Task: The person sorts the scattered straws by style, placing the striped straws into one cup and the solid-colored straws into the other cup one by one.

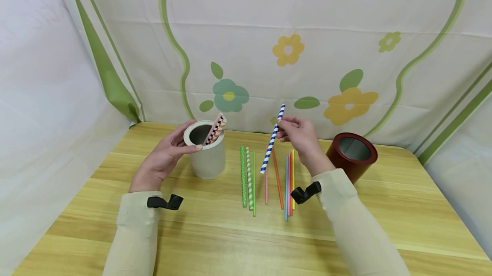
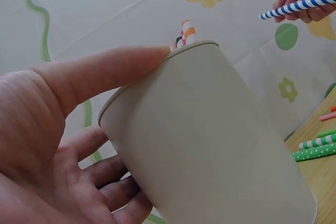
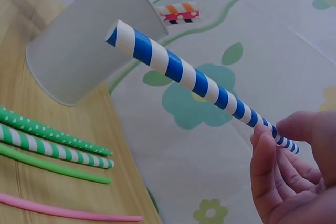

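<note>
My right hand [image 1: 301, 136] pinches a blue-and-white striped paper straw [image 1: 273, 139] near its upper end, between thumb and fingertips. The straw slants down to the left, over the loose straws. My left hand [image 1: 165, 153] holds the white can [image 1: 209, 160], thumb on the rim and fingers around the far side. Out of the can's mouth lean several patterned straws [image 1: 216, 130], some striped in orange; their lower ends are hidden inside. In the right wrist view the held straw [image 3: 202, 82] points toward the can [image 3: 94, 40].
On the wooden table [image 1: 215, 242] lie a dotted green straw [image 1: 243, 177], a green-striped one [image 1: 250, 180], a plain green one [image 1: 254, 186], a pink one [image 1: 267, 190], an orange one [image 1: 278, 182] and a multicoloured group [image 1: 287, 190]. A dark red can [image 1: 342, 160] stands right, beside my right forearm.
</note>
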The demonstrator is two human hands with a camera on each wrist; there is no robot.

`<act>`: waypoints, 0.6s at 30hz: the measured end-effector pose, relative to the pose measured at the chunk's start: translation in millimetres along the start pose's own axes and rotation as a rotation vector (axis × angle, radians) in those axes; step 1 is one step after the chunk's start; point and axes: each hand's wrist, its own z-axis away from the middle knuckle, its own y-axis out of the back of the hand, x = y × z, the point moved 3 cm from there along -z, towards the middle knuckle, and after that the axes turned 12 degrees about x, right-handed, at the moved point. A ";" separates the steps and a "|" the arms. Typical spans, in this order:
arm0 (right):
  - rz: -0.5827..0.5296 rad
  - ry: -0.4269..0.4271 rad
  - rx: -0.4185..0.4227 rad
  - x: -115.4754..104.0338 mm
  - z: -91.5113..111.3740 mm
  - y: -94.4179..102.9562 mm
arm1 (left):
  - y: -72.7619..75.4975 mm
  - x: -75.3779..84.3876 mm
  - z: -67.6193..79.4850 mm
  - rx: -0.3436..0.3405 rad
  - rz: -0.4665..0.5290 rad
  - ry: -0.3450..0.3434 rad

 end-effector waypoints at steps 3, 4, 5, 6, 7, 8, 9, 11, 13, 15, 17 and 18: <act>-0.020 0.023 0.002 -6.8 0.8 1.1 | -0.1 0.5 0.2 -0.001 -0.003 0.002; -0.027 0.030 0.005 -9.0 1.0 1.6 | -0.2 0.9 0.1 -0.002 -0.004 0.001; -0.033 0.037 0.008 -11.3 1.7 2.1 | -0.3 1.3 0.1 -0.003 -0.004 0.001; -0.043 0.042 0.013 -13.4 1.9 2.4 | -0.4 1.6 0.1 -0.004 -0.004 0.000; -0.049 0.048 0.016 -15.4 2.1 2.7 | -0.5 2.0 0.0 -0.005 -0.004 -0.001; -0.055 0.054 0.018 -17.7 2.8 3.0 | -0.7 2.2 0.0 -0.005 -0.004 -0.001; -0.061 0.059 0.021 -19.7 3.3 3.1 | -0.9 2.4 0.0 -0.006 -0.004 -0.002; -0.064 0.070 0.022 -23.5 4.1 3.2 | -1.2 2.5 -0.1 -0.007 -0.004 -0.001; -0.062 0.081 0.022 -26.7 4.8 3.2 | -1.5 2.5 -0.1 -0.007 -0.003 -0.001; -0.062 0.088 0.022 -29.5 5.2 3.1 | -1.8 2.5 -0.3 -0.006 -0.003 -0.001; -0.067 0.093 0.021 -31.8 5.5 3.3 | -2.1 2.5 -0.7 -0.007 -0.001 -0.002; -0.071 0.094 0.022 -32.6 5.4 3.5 | -2.2 2.4 -1.0 -0.007 0.002 -0.002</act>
